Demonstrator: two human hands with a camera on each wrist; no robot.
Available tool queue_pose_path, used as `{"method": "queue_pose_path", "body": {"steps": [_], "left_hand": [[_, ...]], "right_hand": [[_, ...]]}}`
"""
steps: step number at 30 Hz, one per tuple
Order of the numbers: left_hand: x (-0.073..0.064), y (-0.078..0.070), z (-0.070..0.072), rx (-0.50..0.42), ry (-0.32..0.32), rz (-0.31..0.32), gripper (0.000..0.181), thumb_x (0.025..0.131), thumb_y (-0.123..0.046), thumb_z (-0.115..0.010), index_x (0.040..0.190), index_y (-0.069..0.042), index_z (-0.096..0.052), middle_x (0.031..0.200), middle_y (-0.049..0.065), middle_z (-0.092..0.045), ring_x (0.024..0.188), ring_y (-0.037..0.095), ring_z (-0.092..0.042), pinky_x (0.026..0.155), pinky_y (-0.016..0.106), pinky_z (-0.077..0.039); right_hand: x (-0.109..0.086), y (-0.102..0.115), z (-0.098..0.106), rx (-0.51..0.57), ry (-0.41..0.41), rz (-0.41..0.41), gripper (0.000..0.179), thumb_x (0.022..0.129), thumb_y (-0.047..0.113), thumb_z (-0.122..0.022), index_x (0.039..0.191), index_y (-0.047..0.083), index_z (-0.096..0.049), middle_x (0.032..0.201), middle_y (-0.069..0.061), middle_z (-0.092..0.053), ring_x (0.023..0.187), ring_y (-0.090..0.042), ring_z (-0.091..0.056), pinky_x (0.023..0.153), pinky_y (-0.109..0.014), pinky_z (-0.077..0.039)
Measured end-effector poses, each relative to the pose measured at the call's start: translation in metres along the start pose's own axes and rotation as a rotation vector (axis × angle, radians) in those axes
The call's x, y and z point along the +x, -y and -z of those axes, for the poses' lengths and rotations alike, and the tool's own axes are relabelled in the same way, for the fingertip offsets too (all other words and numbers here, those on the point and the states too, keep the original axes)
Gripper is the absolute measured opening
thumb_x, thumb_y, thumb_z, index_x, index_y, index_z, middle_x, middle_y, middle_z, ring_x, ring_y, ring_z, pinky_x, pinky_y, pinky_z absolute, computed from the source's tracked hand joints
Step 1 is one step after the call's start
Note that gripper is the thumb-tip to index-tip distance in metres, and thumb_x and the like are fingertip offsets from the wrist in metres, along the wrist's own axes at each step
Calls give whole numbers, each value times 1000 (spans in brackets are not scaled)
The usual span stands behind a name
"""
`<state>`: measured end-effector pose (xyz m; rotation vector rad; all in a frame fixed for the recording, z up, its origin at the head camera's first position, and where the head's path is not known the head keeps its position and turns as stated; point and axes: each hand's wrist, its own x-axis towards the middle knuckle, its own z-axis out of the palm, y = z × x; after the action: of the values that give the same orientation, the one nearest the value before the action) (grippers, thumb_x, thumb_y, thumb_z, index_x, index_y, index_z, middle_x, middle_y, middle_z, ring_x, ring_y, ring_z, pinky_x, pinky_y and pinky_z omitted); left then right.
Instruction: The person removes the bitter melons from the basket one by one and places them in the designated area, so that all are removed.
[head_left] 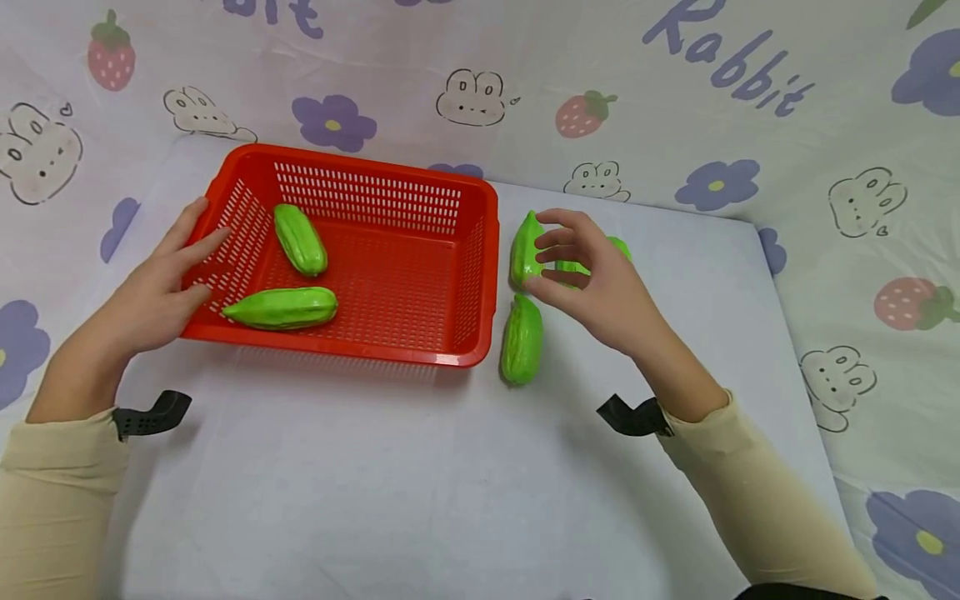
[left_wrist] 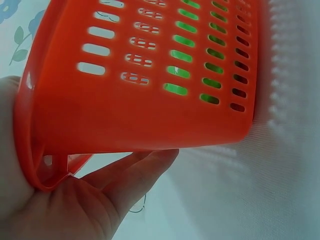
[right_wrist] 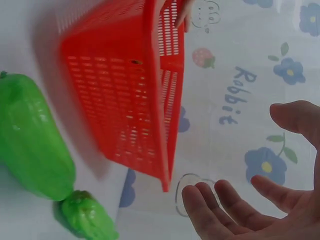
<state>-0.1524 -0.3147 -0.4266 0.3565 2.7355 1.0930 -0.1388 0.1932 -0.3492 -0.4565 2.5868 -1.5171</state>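
A red slotted plastic basket [head_left: 337,349] stands on the table, with two green ridged, elongated vegetables lying in its left half, one slanted [head_left: 300,240] and one crosswise [head_left: 283,308]. My left hand [head_left: 161,287] grips the basket's left end, its fingers over the rim; the left wrist view shows the rim between palm and thumb side. Outside the right end lie more such vegetables: a near one [head_left: 522,340], a far one [head_left: 522,250] and one partly hidden [head_left: 621,247] behind my right hand [head_left: 611,292]. That hand hovers above them, fingers loosely bent, thumb apart, holding nothing.
A white cloth [head_left: 420,483] covers the table. Behind it and at the sides hangs a sheet [head_left: 517,42] printed with rabbits, strawberries and flowers. Black straps, on the left wrist [head_left: 153,414] and right wrist [head_left: 633,417], jut out over the table.
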Motion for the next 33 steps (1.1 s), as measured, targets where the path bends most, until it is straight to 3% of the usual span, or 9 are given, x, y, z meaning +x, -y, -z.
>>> {"method": "queue_pose_path", "body": {"steps": [13, 23, 33], "left_hand": [[0, -1, 1, -6, 0, -11, 74, 102, 6, -48, 171, -4, -23, 181, -7, 15, 166, 31, 8, 112, 78, -32], [0, -3, 0, 27, -9, -30, 73, 101, 7, -48, 170, 1, -23, 182, -4, 11, 166, 35, 2, 112, 77, -33], [2, -1, 2, 25, 31, -18, 72, 103, 6, -47, 169, 3, -20, 182, 0, 13, 166, 38, 2, 115, 75, -32]], "right_hand": [[29, 38, -15, -50, 131, 69, 68, 95, 23, -83, 155, 18, -53, 137, -8, -66, 125, -28, -65, 104, -48, -56], [48, 57, -28, -119, 188, 132, 65, 95, 23, -82, 154, 18, -53, 131, -1, -65, 119, -14, -63, 101, -36, -57], [64, 73, -37, -116, 283, 156, 63, 96, 23, -83, 152, 19, -54, 133, 0, -63, 121, -13, -63, 101, -33, -56]]}}
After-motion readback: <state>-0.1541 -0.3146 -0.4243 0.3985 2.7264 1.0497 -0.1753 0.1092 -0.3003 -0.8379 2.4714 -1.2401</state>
